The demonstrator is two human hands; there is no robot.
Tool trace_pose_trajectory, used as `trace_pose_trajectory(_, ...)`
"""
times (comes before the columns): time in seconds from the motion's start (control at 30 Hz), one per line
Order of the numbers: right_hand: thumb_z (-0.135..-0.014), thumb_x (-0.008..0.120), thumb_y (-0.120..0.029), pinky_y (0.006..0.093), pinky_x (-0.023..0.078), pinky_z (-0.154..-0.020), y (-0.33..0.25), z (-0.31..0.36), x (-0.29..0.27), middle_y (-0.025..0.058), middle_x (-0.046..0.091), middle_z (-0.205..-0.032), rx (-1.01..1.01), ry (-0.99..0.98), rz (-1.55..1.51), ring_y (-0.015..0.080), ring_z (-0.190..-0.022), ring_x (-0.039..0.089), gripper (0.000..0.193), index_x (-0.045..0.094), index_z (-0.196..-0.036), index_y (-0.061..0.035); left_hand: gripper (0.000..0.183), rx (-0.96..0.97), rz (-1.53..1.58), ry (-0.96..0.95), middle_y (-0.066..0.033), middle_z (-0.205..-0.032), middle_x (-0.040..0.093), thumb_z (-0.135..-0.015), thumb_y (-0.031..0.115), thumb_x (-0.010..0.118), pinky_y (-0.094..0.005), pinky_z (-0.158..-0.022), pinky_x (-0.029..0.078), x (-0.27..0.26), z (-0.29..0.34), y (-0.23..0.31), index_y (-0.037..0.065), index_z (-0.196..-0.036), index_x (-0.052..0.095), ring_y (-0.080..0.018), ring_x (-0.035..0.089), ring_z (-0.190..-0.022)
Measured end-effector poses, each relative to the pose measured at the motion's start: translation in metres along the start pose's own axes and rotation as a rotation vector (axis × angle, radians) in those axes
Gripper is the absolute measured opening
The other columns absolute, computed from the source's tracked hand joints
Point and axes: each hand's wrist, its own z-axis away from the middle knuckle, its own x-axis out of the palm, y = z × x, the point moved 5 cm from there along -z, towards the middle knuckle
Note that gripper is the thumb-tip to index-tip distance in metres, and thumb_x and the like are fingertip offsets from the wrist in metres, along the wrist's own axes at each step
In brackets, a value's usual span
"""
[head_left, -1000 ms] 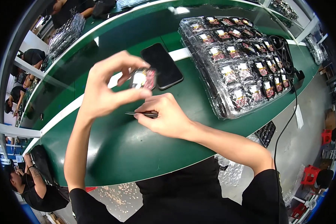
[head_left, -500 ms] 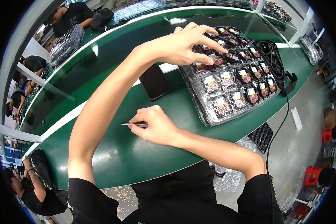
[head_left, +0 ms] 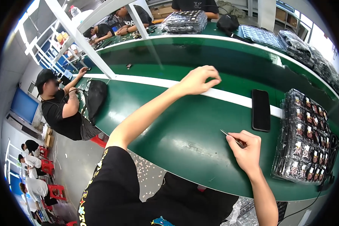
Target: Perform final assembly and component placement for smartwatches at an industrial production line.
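Note:
My left hand (head_left: 200,80) is over the white strip along the far side of the green workbench (head_left: 169,124). Its fingers curve loosely with a gap to the thumb, and nothing shows between them. Lower and to the right, my right hand (head_left: 246,147) pinches thin metal tweezers (head_left: 225,133), their tip pointing up and left above the bench. Beyond that hand lies a dark phone (head_left: 261,110). A stack of clear plastic trays (head_left: 288,143) stands at the right, its top pockets filled with small dark, square-faced devices with reddish and white marks.
A black bag (head_left: 97,98) rests at the bench's left end, beside a co-worker in a black cap (head_left: 47,81). A small dark piece (head_left: 129,66) lies in the green channel behind the white strip. White frame posts (head_left: 86,45) rise there. More trays (head_left: 185,22) are across.
The view has swung left. My left hand has left the tray stack, and its spread fingers have curled. The right hand still grips the tweezers.

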Motion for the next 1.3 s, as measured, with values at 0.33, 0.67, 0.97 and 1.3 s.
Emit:
trace_pose_trajectory(0.33,-0.091,0.084,-0.002,0.0277,0.034,-0.054,0.004,-0.009,0.005,0.0029,0.061,-0.065,0.104,-0.017,0.031,0.0059,-0.059,0.049,0.012,0.085,-0.102,0.0039,0.051,-0.86,-0.75,0.178,-0.0135,-0.149,0.061,-0.102,0.045,0.074,-0.0552,-0.116,0.047,-0.164,0.205,-0.24,0.017,-0.144,0.068,-0.0378,0.053,-0.143)
trace_pose_trajectory(0.67,-0.092,0.086,-0.003,0.0273,0.031,-0.055,0.008,-0.006,0.009,-0.0005,0.057,-0.065,0.137,-0.002,0.03,0.0045,-0.061,0.045,0.014,0.086,-0.104,0.0033,0.045,-1.108,-0.644,0.53,-0.0102,-0.133,0.074,-0.103,0.034,0.078,-0.0565,-0.108,0.05,-0.215,0.256,-0.305,0.011,-0.139,0.067,-0.0346,0.066,-0.129)
trace_pose_trajectory(0.97,-0.095,0.084,-0.003,0.0239,0.032,-0.057,0.02,0.001,0.003,-0.0035,0.059,-0.072,0.211,0.083,-0.112,0.0018,-0.065,0.045,0.014,0.085,-0.107,0.0038,0.062,-0.366,0.183,0.124,-0.0096,-0.135,0.07,-0.099,0.012,0.079,-0.0405,-0.112,0.049,-0.069,0.121,-0.057,0.011,-0.158,0.058,-0.0219,0.065,-0.128)
trace_pose_trajectory(1.3,-0.098,0.083,-0.005,0.0222,0.039,-0.061,0.021,-0.008,0.004,-0.0019,0.07,-0.082,0.207,0.112,-0.279,0.0002,-0.07,0.052,0.013,0.085,-0.108,0.0036,0.082,-0.11,0.431,-0.283,-0.012,-0.147,0.066,-0.083,0.009,0.086,-0.0465,-0.124,0.042,0.005,0.1,0.096,0.008,-0.16,0.057,-0.0318,0.058,-0.138)
